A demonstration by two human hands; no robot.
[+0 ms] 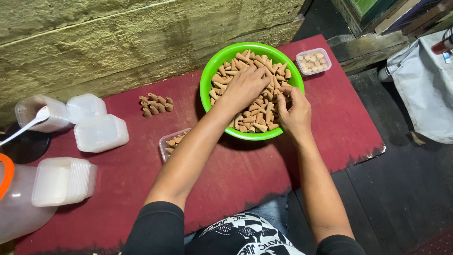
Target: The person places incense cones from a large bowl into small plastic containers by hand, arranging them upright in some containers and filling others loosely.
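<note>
left hand [244,87] covering cones [262,113], forearm hiding small tub [170,142]

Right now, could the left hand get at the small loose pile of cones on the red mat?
Probably yes: the left hand rests in the green bowl, and only bare red mat lies between it and the cone pile.

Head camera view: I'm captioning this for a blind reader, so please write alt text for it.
Both hands, left hand and right hand, reach into a green bowl full of tan cones on a dark red board. Small clear tubs, some holding cones, sit around it.
</note>
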